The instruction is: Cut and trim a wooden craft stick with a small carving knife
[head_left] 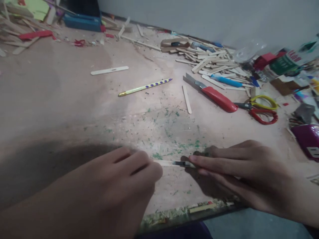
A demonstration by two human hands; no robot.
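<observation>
Near the front edge of the table, a pale wooden craft stick spans the gap between my two hands. My left hand is closed around its left end, with the fingers curled and covering that part. On the right, my right hand pinches the other end between thumb and fingertips. A narrow dark patch shows on the stick close to my right fingertips; I cannot tell whether it is a slot or a separate piece. Green shavings lie scattered on the tabletop just beyond the stick.
Beyond my hands lie a yellow pencil, loose craft sticks, a red-handled knife and scissors. A pile of sticks sits by the wall. A purple object stands at right, a blue box far left.
</observation>
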